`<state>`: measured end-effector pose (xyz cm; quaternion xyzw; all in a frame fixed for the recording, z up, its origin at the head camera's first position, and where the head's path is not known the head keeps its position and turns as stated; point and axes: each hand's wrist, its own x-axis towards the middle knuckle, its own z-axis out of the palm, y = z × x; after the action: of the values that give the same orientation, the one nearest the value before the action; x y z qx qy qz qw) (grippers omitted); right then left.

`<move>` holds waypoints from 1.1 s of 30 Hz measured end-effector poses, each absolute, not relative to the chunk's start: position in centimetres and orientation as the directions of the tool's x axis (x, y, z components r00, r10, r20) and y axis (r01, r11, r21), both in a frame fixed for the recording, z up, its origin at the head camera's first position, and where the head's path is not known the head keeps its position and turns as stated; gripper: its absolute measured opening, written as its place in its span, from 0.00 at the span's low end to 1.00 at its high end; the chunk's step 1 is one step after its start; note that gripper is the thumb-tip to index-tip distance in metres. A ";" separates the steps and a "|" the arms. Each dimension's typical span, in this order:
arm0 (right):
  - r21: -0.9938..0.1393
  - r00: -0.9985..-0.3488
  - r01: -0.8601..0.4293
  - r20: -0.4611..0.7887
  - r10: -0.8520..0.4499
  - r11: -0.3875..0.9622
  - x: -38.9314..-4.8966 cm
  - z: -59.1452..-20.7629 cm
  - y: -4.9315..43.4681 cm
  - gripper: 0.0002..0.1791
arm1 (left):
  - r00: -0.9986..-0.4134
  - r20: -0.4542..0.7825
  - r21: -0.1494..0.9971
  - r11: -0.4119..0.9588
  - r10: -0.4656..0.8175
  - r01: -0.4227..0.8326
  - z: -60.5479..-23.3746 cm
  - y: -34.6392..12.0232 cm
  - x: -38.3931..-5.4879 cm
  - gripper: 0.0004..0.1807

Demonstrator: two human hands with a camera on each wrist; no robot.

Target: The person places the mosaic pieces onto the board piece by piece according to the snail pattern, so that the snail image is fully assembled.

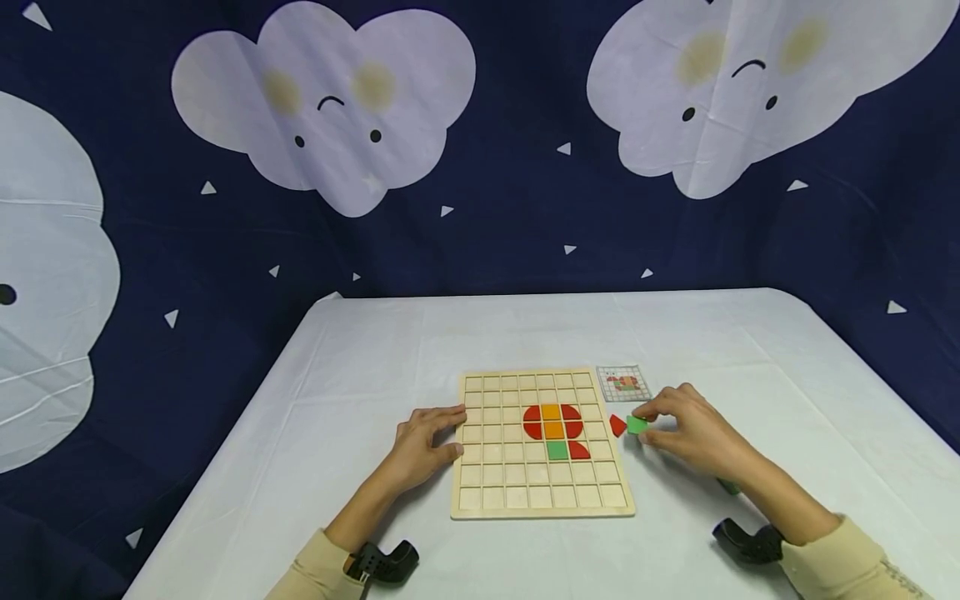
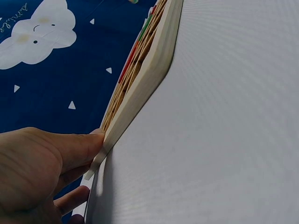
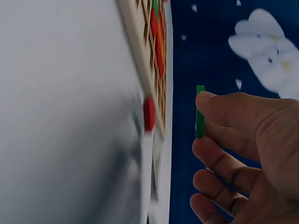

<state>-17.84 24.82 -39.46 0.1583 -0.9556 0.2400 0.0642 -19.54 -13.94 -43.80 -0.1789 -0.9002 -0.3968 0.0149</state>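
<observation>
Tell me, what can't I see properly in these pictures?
Picture card: in the head view, too small to read its exact pattern.
Green thing: in the head view, the right forearm hides part of it.
Board: in the left wrist view, the picture's top edge cuts it off.
Red piece: in the right wrist view, its outline is blurred.

White-clothed table (image 1: 360, 358): faint creases can be seen across its top, far corners rounded. Wooden grid board (image 1: 491, 497) is laid flat on it. Square pattern card (image 1: 624, 383) is placed flat just beside the board's far right corner. One red tile (image 1: 617, 425) is set just off the board's right edge. One green tile (image 1: 729, 486), partly hidden, is left farther right, well apart from the board.
</observation>
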 end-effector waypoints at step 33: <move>-0.342 -0.810 -0.586 0.229 -0.540 0.734 -19.1 -41.5 13.1 0.10 | -0.939 0.149 0.713 0.624 0.309 0.319 -43.7 -14.0 -19.5 0.26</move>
<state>-19.14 13.11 -41.51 0.3028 -0.9295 0.2028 0.0571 -19.52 -13.96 -43.72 -0.1742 -0.9011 -0.3969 0.0060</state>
